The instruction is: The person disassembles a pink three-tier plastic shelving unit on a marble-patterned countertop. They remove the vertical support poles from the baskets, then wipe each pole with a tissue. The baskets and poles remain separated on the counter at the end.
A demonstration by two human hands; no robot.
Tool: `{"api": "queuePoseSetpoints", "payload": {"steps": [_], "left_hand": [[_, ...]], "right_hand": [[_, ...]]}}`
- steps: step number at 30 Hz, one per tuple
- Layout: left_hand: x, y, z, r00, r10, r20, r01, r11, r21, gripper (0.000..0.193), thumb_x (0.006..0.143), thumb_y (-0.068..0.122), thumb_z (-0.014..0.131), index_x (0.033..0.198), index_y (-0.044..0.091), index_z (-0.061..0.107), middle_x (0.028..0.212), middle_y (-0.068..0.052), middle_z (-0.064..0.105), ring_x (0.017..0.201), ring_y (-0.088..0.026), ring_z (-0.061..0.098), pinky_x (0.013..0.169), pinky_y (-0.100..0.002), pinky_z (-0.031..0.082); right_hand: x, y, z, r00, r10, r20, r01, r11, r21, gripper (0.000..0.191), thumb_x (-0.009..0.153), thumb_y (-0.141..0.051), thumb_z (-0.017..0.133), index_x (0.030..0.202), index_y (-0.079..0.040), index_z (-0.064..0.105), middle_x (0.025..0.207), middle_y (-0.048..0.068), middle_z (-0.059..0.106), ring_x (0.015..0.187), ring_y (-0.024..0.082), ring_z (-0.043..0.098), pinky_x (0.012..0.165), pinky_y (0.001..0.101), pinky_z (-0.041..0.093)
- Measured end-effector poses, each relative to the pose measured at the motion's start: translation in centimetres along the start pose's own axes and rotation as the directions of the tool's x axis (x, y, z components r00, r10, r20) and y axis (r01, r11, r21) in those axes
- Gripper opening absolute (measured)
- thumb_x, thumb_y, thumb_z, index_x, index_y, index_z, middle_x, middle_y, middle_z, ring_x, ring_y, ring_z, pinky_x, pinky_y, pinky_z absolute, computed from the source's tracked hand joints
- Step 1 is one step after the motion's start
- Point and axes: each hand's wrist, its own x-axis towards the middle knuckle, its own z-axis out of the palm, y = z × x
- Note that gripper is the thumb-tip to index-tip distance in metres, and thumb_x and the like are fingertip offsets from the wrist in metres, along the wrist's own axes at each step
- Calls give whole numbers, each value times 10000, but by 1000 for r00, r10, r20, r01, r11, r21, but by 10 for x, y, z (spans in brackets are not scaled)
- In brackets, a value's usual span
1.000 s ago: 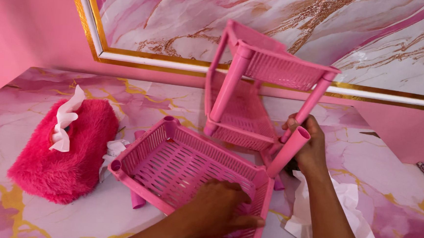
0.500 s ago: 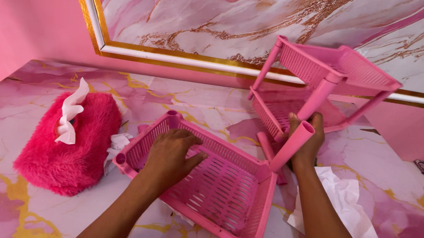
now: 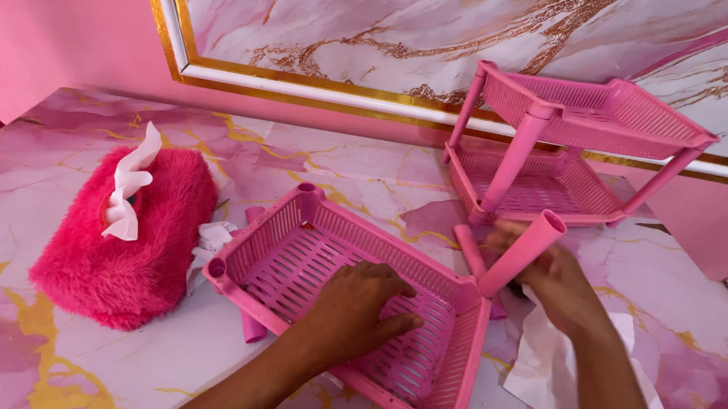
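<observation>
1. Pink basket tray (image 3: 350, 288): lies flat on the marble bench (image 3: 44, 202), long axis running from near-right to far-left.
2. Left hand (image 3: 357, 309): fingers spread, pressed flat on the tray floor.
3. Right hand (image 3: 557, 279): fingers clamped on a pink tube leg (image 3: 523, 252), tilted up to the right, lower end at the tray's right corner socket.
4. Assembled two-tier rack (image 3: 569, 150): just beyond, apart.

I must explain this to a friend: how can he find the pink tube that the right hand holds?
Start at the pink basket tray on the marble table. At its right corner, the right hand grips a tube slanting upward. Other tubes lie flat; only this one shows its open end.
</observation>
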Motion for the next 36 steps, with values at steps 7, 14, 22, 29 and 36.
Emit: {"api": "queuePoseSetpoints", "payload": {"steps": [7,14,22,29,36], "left_hand": [[14,19,21,997,-9,76,14,997,-70,593,808,586,744,1123,84,743,1100,-143,725,1057,-337,678,920,-499,504],[49,25,31,977,-170,129,143,970,194,538,750,419,765,1145,62,684,1097,-168,701,1045,-352,666,875,-527,508],[79,-59,82,972,-235,-9,215,871,442,230,948,313,616,883,134,747,802,-90,753,718,-260,738,594,-445,561],[74,-107,98,999,-30,20,17,877,481,284,880,373,671,722,151,750,721,-101,735,642,-270,714,553,-438,549],[77,-109,101,998,-55,28,30,832,554,175,877,245,660,756,154,748,733,-97,731,647,-253,726,560,-423,562]], "right_hand": [[-9,17,57,951,-153,-269,221,945,242,103,1082,-118,580,1075,-15,576,966,105,701,818,130,645,754,295,534],[37,18,85,748,-369,-552,464,885,37,148,1082,-194,619,1022,-92,530,794,-15,566,691,69,539,641,262,472],[60,30,145,865,-169,-473,203,979,22,295,973,-274,694,809,-80,543,595,-6,539,514,93,507,464,283,404],[77,44,157,773,-474,-422,359,875,-324,360,1007,-216,683,739,-24,538,622,4,519,606,93,466,559,329,432],[89,54,156,756,-337,-562,218,938,-270,416,1036,-223,662,723,-4,498,612,20,474,604,112,423,557,347,411]]}}
